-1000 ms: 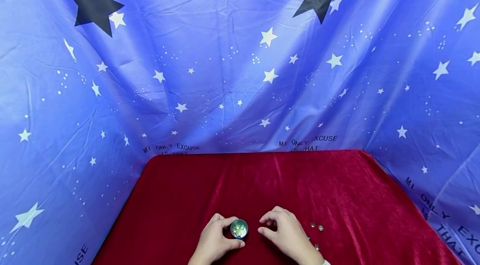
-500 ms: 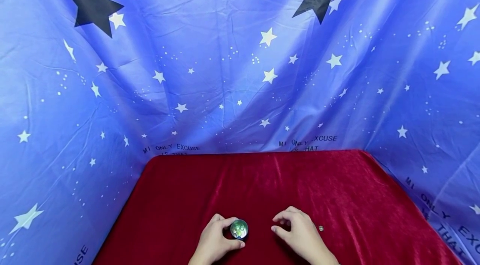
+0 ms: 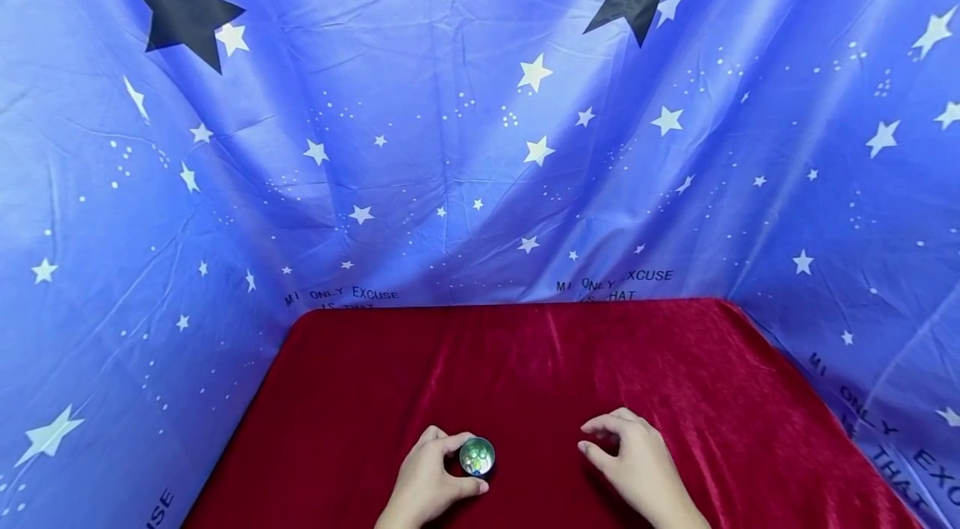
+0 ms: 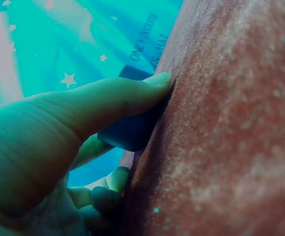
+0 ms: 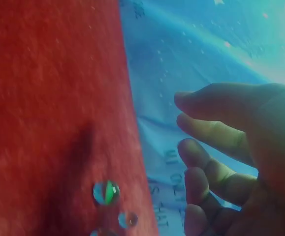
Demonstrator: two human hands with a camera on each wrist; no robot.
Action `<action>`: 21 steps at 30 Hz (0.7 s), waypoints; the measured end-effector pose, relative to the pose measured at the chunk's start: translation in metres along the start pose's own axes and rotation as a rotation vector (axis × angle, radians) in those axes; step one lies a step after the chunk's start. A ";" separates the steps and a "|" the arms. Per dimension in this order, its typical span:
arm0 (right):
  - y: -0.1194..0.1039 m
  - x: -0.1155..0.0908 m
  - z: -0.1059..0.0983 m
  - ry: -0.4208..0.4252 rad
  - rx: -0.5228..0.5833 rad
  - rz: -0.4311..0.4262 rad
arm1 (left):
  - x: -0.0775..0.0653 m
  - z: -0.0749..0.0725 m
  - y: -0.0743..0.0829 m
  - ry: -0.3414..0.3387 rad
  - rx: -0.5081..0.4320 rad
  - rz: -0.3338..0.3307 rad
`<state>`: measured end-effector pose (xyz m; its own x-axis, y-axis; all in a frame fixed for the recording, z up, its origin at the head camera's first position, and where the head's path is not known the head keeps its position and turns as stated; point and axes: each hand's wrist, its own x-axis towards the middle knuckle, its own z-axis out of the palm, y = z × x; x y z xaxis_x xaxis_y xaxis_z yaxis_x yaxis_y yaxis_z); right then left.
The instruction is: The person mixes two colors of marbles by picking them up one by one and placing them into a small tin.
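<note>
The left hand [image 3: 429, 475] grips a small cup [image 4: 132, 132] on red velvet cloth [image 3: 525, 371]. Only the right wrist view shows marbles [image 5: 106, 192] lying there, near the empty, relaxed right hand [image 3: 637, 462], farther from the cup than before.

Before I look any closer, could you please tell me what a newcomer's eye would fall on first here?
Probably the blue starry backdrop, with two large black stars near its top, rising behind the deep red cloth. Next, the small round cup with its greenish shine, held by the left hand near the cloth's front. The right wrist view adds glassy marbles on the cloth.
</note>
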<state>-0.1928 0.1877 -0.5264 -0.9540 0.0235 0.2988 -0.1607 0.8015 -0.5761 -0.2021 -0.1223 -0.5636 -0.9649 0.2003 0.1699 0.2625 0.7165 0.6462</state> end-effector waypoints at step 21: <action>0.044 -0.001 -0.020 -0.111 -0.052 0.274 | 0.001 -0.001 -0.001 0.004 0.016 -0.001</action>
<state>-0.1941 0.2348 -0.5369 -0.9823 0.1803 0.0509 0.1174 0.8039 -0.5831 -0.2033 -0.1234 -0.5632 -0.9652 0.1970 0.1719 0.2614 0.7276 0.6342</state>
